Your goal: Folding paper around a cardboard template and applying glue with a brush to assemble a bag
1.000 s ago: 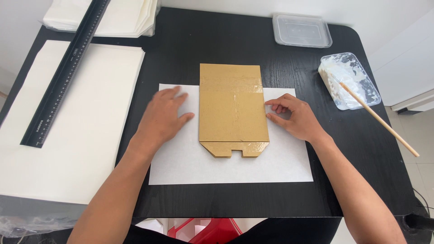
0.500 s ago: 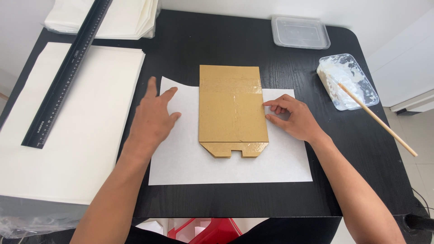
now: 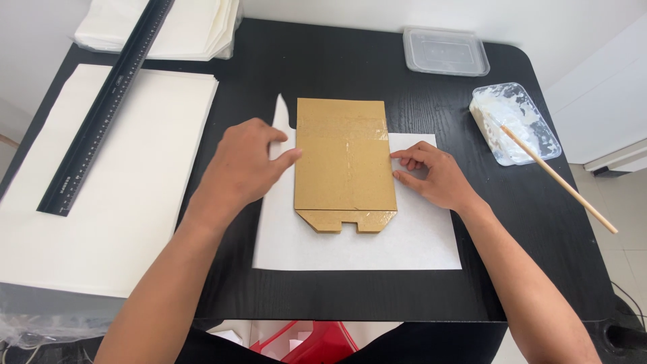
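A brown cardboard template (image 3: 344, 162) with clear tape across it lies on a white paper sheet (image 3: 357, 243) in the middle of the black table (image 3: 323, 67). My left hand (image 3: 242, 165) grips the sheet's left edge and lifts it, so the top left corner stands up beside the cardboard. My right hand (image 3: 435, 175) rests on the sheet at the cardboard's right edge, fingertips touching that edge.
A stack of white sheets (image 3: 128, 195) with a long black ruler (image 3: 108, 101) lies at the left. More paper (image 3: 182, 30) is at the back left. At the right are a clear lid (image 3: 445, 50) and a tub of white paste (image 3: 515, 121) with a wooden stick (image 3: 559, 178).
My left hand has slid off the sheet's flat left part, taken its edge and folded it upward toward the cardboard. My right hand has stayed in place.
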